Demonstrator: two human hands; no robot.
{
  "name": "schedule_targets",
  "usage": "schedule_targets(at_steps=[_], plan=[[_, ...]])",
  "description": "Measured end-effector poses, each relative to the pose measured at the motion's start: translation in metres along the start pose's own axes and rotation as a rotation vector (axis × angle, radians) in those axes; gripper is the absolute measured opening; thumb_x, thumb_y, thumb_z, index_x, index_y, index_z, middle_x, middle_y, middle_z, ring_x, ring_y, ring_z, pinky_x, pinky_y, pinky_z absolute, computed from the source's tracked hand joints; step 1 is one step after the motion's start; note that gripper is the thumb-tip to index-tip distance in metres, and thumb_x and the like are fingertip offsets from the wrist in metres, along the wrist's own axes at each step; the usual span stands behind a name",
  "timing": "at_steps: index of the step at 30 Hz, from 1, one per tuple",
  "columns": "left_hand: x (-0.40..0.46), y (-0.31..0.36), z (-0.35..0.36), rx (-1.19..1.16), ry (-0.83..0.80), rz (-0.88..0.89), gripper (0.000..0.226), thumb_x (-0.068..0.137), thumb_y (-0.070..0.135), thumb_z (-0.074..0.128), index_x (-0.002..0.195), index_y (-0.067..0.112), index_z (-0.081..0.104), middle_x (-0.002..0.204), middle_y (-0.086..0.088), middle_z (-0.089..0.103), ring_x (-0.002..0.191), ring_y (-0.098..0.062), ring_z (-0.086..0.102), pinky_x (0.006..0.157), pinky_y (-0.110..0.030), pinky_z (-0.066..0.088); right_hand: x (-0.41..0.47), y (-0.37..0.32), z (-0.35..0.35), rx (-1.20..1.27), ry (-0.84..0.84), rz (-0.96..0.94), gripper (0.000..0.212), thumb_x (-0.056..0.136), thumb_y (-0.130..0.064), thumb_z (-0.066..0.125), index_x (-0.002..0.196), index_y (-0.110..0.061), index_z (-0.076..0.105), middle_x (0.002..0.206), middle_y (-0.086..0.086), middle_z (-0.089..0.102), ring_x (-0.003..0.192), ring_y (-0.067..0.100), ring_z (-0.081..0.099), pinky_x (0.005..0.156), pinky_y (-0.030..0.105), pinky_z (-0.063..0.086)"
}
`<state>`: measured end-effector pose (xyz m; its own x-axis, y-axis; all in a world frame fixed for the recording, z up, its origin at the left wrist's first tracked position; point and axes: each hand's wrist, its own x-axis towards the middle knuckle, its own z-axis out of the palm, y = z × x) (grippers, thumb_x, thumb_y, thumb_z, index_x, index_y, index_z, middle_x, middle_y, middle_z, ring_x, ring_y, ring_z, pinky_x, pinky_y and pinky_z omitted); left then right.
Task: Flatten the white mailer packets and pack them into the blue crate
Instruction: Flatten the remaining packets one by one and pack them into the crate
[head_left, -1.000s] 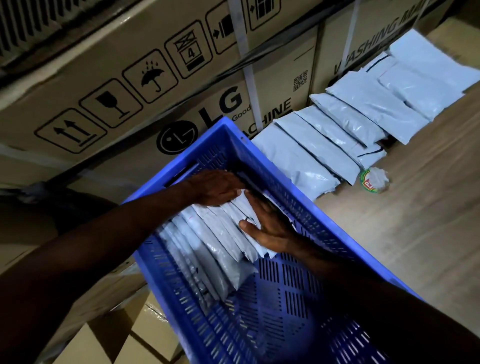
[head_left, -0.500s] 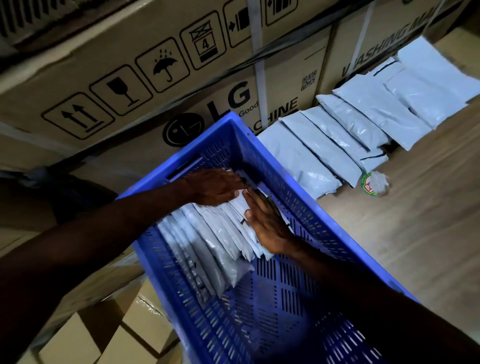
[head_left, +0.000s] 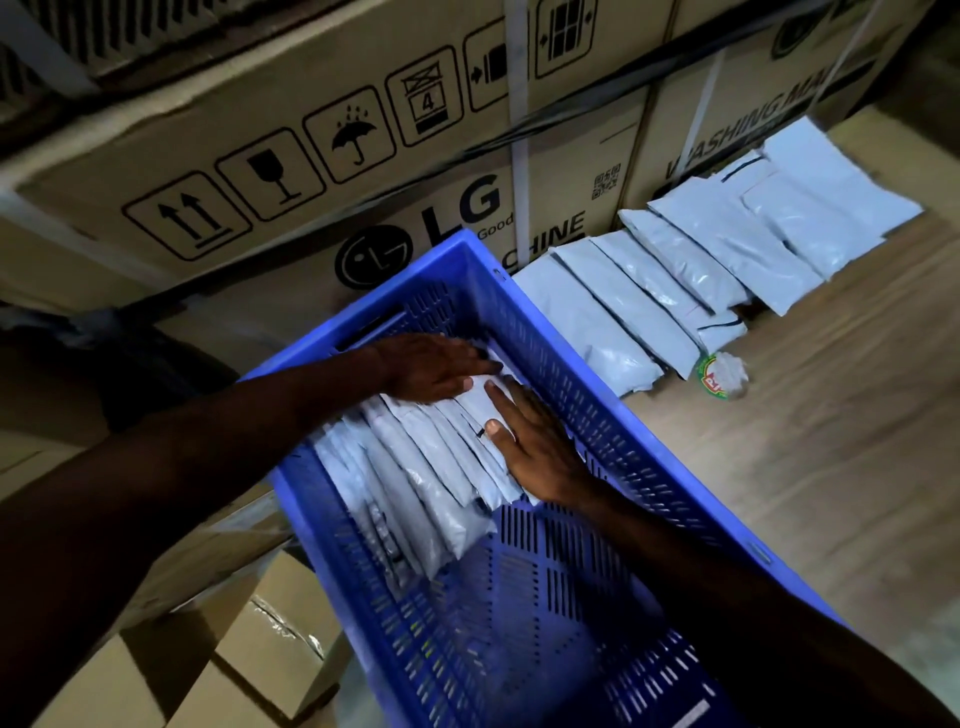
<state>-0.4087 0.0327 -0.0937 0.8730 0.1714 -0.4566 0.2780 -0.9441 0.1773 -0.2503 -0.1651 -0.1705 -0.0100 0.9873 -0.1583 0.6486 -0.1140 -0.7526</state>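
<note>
A blue slotted crate (head_left: 582, 353) fills the middle of the view. Several white mailer packets (head_left: 415, 478) lie overlapped in a row in its far half. My left hand (head_left: 431, 366) rests flat on the far end of that row, fingers straight. My right hand (head_left: 535, 447) presses flat on the packets nearest the crate's right wall, thumb spread out. Neither hand grips a packet. Outside the crate, several more white packets (head_left: 701, 280) lie in an overlapping line on the wooden surface to the right.
Large LG cardboard boxes (head_left: 363, 156) stand right behind the crate. A crumpled wrapper (head_left: 724, 374) lies on the wooden surface (head_left: 831, 441) beside the loose packets. Smaller cardboard cartons (head_left: 234, 665) sit at lower left. The near half of the crate floor is bare.
My right hand has slid further along the packets toward the crate's far end and flattened out on them. My left hand has stayed on the far end of the row.
</note>
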Motion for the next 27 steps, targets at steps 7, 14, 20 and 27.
schedule_targets(at_steps=[7,14,20,27], plan=[[-0.002,0.011,0.002,-0.146,0.004,-0.096,0.057,0.101,0.048,0.024,0.157,0.035,0.03,0.163,-0.001,0.032,0.152,-0.023,0.024,0.125,-0.042,0.014,-0.02,-0.004,0.002,0.018,0.039,0.051,0.064,0.103,-0.06,0.021,0.163,-0.036,0.017,0.172,0.001,0.007,0.158,0.021,0.006,0.128,0.041,0.002],[-0.008,0.012,0.005,-0.115,-0.02,-0.114,0.057,0.104,0.06,0.025,0.156,0.037,0.034,0.16,0.001,0.038,0.15,-0.021,0.029,0.123,-0.04,0.018,-0.025,-0.013,0.016,0.109,0.078,0.084,0.059,0.103,-0.05,0.027,0.16,-0.038,0.019,0.172,-0.003,0.012,0.157,0.016,0.009,0.127,0.038,0.002],[-0.006,0.015,0.0,-0.103,0.02,-0.109,0.054,0.105,0.056,0.03,0.153,0.034,0.04,0.157,-0.001,0.044,0.146,-0.023,0.037,0.12,-0.042,0.025,-0.022,-0.009,0.012,0.129,0.075,0.064,0.059,0.104,-0.05,0.029,0.161,-0.038,0.017,0.172,-0.002,0.012,0.158,0.013,0.008,0.128,0.046,0.009],[-0.001,0.027,-0.019,0.01,0.088,-0.118,0.062,0.097,0.048,0.025,0.148,0.024,0.05,0.145,-0.009,0.057,0.134,-0.03,0.051,0.112,-0.049,0.037,-0.008,0.004,0.011,0.167,0.072,0.083,0.069,0.1,-0.069,0.025,0.161,-0.037,0.02,0.171,-0.002,0.016,0.158,0.014,0.011,0.128,0.046,0.013]])
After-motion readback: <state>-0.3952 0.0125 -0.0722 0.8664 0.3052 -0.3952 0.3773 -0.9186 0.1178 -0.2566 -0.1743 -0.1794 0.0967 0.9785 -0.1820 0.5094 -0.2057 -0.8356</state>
